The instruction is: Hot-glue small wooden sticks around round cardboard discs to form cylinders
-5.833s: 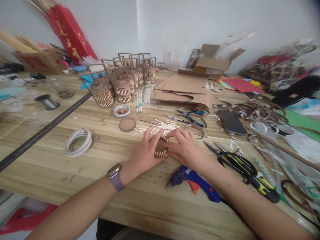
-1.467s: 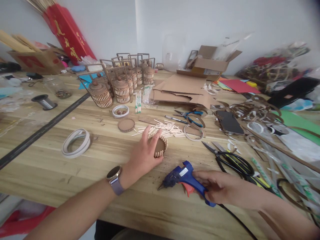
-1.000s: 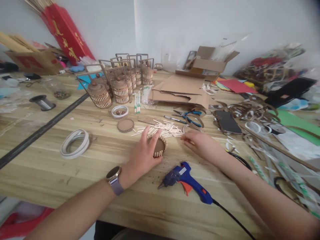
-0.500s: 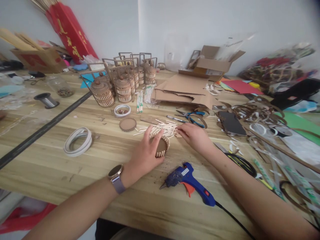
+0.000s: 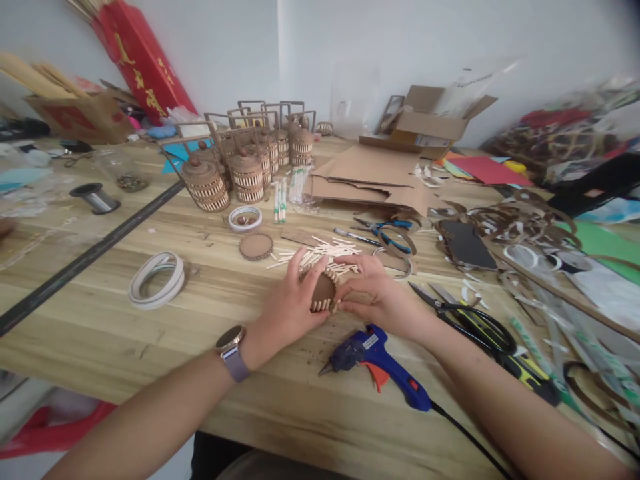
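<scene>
My left hand [image 5: 285, 307] curves around a round cardboard base [image 5: 323, 293], thumb and fingers gripping its side. Short wooden sticks stand upright along the rim of this base. At its near right edge, my right hand [image 5: 385, 297] pinches a small wooden stick [image 5: 335, 306] between thumb and forefinger, against the rim. Just behind both hands lies a loose pile of wooden sticks [image 5: 330, 249]. A blue glue gun [image 5: 383, 360] rests on the table in front of my right hand, nozzle pointing left. Another cardboard disc [image 5: 256, 246] with a braided edge lies flat behind my left hand.
Several finished lidded baskets [image 5: 247, 177] with tall handles stand at the back. Black-handled scissors [image 5: 470, 323] and pliers [image 5: 390, 227] lie to the right, near paper strip scraps [image 5: 530, 220]. A white tape roll [image 5: 157, 280] lies left. Cardboard sheets [image 5: 370, 177] are behind.
My right hand has moved from the stick pile toward me and left, bringing a stick to the rim of the base. My left hand keeps its grip.
</scene>
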{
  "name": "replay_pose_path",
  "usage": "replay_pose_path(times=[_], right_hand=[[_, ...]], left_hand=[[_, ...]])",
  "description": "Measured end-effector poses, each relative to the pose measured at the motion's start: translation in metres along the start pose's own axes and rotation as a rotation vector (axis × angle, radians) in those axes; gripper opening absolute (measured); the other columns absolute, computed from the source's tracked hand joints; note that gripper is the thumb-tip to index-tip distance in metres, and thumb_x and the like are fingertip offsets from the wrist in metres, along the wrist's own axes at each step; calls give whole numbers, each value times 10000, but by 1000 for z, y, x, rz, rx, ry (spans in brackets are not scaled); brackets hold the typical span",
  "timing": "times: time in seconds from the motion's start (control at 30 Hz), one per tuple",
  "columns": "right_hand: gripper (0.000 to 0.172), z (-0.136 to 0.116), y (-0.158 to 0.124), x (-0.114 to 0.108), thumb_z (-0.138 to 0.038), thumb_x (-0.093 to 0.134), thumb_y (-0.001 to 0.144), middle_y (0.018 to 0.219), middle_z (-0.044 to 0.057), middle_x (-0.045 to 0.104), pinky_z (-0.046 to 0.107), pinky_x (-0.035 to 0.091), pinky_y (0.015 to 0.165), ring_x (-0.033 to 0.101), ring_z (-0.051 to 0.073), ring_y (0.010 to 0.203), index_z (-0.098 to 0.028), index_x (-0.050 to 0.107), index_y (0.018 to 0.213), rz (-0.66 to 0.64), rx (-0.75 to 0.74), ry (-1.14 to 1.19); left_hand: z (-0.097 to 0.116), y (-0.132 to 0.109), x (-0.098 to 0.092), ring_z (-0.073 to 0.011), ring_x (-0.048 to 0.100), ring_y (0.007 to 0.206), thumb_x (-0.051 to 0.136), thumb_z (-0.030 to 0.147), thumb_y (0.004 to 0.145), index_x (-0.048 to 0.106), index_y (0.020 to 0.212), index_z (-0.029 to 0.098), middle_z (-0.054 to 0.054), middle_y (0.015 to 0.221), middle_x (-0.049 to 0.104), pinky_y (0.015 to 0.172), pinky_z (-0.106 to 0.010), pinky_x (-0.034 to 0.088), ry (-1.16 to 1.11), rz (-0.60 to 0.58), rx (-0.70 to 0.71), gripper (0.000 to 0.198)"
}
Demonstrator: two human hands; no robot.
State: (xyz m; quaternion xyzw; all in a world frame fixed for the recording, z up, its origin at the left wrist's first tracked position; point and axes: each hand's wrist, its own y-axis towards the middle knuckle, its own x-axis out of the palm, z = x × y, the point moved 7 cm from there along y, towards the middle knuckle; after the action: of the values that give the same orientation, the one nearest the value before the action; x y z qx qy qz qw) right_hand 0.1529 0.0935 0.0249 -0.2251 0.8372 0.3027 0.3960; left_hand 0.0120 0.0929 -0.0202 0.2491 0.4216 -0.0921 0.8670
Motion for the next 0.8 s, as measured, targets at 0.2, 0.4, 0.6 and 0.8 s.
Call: replay_pose_path(times=[0.2,0.4,0.6,0.8], right_hand=[[67,6,2,9,-221,714,845,1423,129,515,621,307,1093,390,361,1354,-234,774,818,-32,13,-59],[83,9,2,14,-233,692,865,1399,120,552,621,287,1122,356,342,1389,-239,768,832,-52,-4,-76],[62,13,1,17,-230,697,862,1394,122,550,612,325,1103,390,341,1359,-235,756,847,-20,-13,-95],[109,3,-1,14,-215,649,886,1452,165,475,577,357,1096,352,360,1368,-201,757,872,40,-116,-267]], left_hand=[[1,1,-1,-410,369,1407,828,223,708,203,1508,346,-144,1585,139,1041,-541,487,-14,12,22,1022],[0,1,0,-405,417,1374,833,206,698,210,1509,344,-148,1578,150,1009,-530,513,-14,1,8,1032],[-2,1,0,-409,357,1410,833,213,690,235,1502,322,-150,1566,163,1044,-540,483,-24,33,16,1015],[-3,2,0,-407,368,1404,838,232,691,239,1499,309,-163,1550,186,1046,-542,479,-14,20,9,1009]])
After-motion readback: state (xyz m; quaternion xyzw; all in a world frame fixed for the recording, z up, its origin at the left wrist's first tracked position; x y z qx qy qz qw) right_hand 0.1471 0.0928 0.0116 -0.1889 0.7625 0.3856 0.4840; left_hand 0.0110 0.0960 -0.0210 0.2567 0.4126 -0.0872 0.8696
